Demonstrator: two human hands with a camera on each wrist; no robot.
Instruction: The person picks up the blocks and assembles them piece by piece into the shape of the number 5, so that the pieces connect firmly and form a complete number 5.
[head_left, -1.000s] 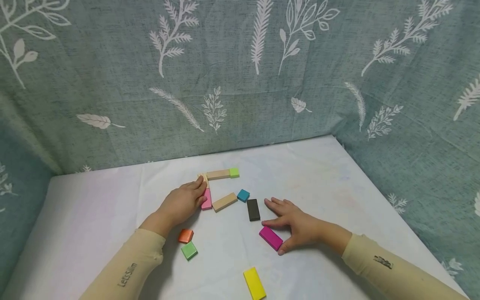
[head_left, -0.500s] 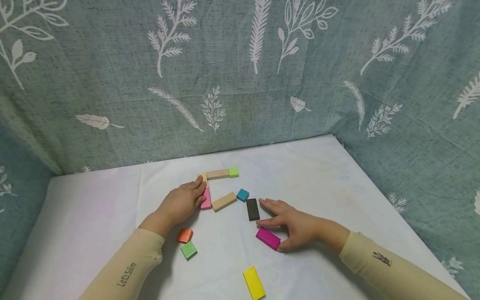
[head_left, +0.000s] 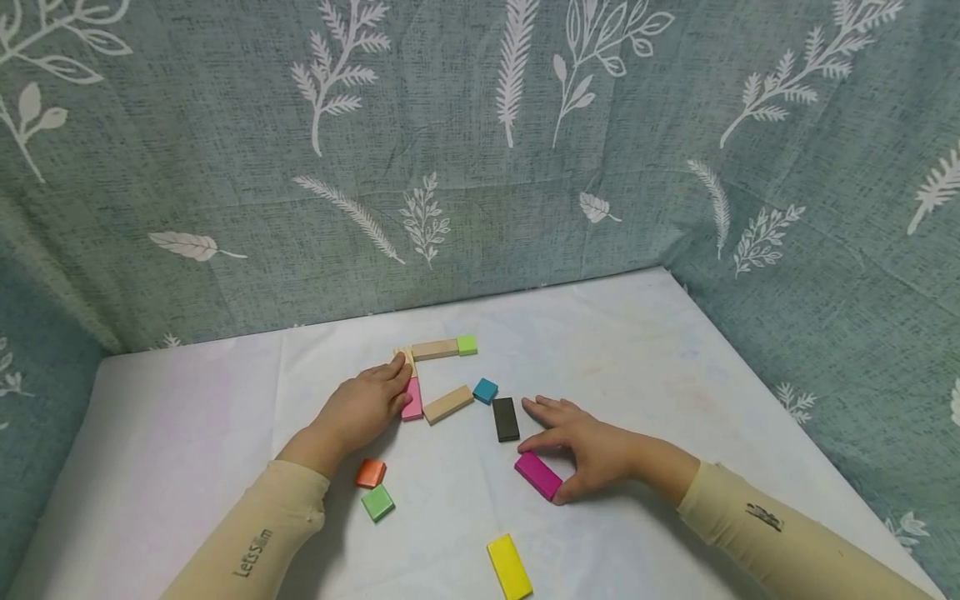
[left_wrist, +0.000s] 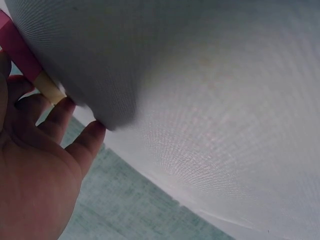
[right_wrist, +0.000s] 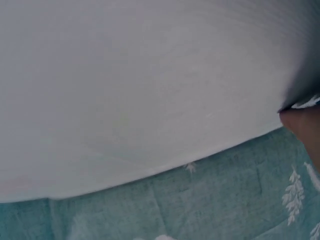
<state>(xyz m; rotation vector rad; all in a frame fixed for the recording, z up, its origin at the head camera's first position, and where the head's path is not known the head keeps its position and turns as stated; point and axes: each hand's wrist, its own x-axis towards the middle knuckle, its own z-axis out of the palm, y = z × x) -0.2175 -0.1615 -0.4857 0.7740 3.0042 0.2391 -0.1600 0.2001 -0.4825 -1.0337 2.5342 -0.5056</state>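
Observation:
My left hand [head_left: 363,408] lies over a row of small blocks in the head view. Its fingertips rest on the pale wooden block [head_left: 409,364], and its thumb touches the pink block [head_left: 412,403]. Seen from the left wrist, the fingers [left_wrist: 85,145] reach along these blocks, partly covering them. To the right, my right hand [head_left: 596,450] pinches the magenta block [head_left: 538,476] at its two ends between thumb and index finger, the other fingers spread out. The dark block [head_left: 506,419] lies just left of those fingers. Only a fingertip shows in the right wrist view.
A long wooden block [head_left: 436,349] and a lime block [head_left: 467,345] continue the row. Nearby lie another wooden block [head_left: 448,405] and a blue block [head_left: 485,391]. Orange [head_left: 371,472], green [head_left: 378,503] and yellow [head_left: 509,567] blocks are nearer. A patterned curtain [head_left: 480,208] encloses the white table.
The right hand has shifted slightly left, and its index finger has come down to the magenta block, which moved a little left and turned slightly. The left hand stays in place.

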